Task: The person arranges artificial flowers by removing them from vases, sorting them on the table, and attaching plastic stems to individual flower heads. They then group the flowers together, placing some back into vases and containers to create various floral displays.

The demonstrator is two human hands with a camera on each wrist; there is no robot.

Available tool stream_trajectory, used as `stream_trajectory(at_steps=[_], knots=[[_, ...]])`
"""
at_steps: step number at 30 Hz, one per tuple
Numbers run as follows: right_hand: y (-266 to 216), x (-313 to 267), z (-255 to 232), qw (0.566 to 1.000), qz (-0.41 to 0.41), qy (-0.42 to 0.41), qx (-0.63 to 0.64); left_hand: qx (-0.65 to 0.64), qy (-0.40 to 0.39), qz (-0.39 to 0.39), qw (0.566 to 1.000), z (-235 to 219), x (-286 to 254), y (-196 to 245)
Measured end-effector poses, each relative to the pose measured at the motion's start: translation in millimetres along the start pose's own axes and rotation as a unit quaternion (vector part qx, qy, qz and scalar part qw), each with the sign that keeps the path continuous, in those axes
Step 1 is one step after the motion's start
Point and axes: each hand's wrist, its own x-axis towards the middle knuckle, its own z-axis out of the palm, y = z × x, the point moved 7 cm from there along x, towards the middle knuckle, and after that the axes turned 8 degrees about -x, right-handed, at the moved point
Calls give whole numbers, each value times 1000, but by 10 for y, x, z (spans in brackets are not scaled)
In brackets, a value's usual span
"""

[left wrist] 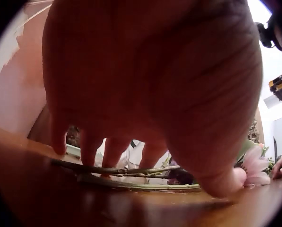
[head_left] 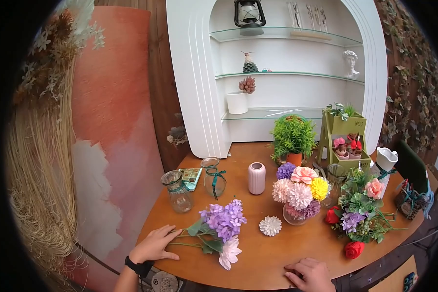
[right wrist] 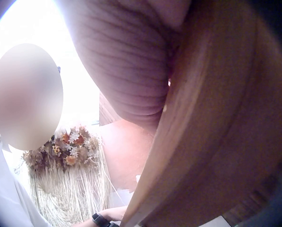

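Note:
The left hand (head_left: 154,245) rests on the wooden table with fingers spread, beside the stem ends of purple flowers (head_left: 225,221) and a pale pink flower (head_left: 229,252). In the left wrist view, green stems (left wrist: 145,185) lie under and beyond the left hand (left wrist: 150,90), its fingertips down on the tabletop. The right hand (head_left: 310,275) rests at the table's front edge, fingers loosely bent, holding nothing; in the right wrist view the right hand (right wrist: 126,61) lies against the wooden edge (right wrist: 178,123).
Two glass vases (head_left: 180,197) with ribbons stand at the left, a pink ribbed vase (head_left: 256,179) mid-table. A white flower head (head_left: 270,226) lies before a filled bouquet vase (head_left: 295,214). Greenery with red roses (head_left: 354,249) lies right; shelves (head_left: 287,73) stand behind.

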Motion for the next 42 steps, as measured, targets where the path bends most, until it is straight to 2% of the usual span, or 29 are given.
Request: stream_trajectory(at_steps=[2, 4, 10, 14, 16, 20, 23, 27, 28, 30, 31, 33, 37, 39, 40, 42], knots=[[2, -5, 4, 1000, -1, 0, -3, 9, -20, -10, 1000, -11, 12, 22], [8, -12, 15, 1000, -9, 4, -7, -74, -2, -52, 996, -41, 36, -10], [-4, -18, -17, 1000, -8, 15, -3, -18, 34, -116, 993, -26, 103, -107], [-2, -25, -40, 1000, -11, 29, -5, -3, 68, -106, 992, -34, 120, -95], [-4, -31, -45, 999, -16, 29, 0, 15, 79, -145, 986, -56, 96, -125], [20, -51, -40, 999, -19, 33, 5, 28, 112, -163, 980, -55, 52, -219], [24, -63, -58, 999, -24, 44, 9, 28, 107, -173, 979, -27, 44, -271], [31, -72, -92, 998, -15, 49, 22, 12, 118, -179, 977, -195, 76, -74], [26, -75, -95, 999, -17, 46, 17, 15, 117, -175, 978, -211, 98, -24], [35, -83, -96, 999, -15, 46, 13, 57, 216, -104, 969, -372, 120, 175], [41, -84, -83, 999, -18, 41, 12, 59, 215, -100, 970, -393, 159, 229], [49, -91, -68, 999, -20, 36, 11, 10, 287, -95, 953, -539, 200, 335], [43, -86, -58, 999, -23, 34, 8, -32, 288, -58, 955, -705, 369, 655], [35, -81, -51, 999, -24, 35, 5, -122, 331, -16, 936, -844, 437, 939], [34, -81, -46, 999, -22, 36, 0, -124, 332, -15, 935, -901, 445, 1025], [32, -79, -39, 999, -19, 37, -8, -293, 388, 81, 870, -1033, 391, 1172]])
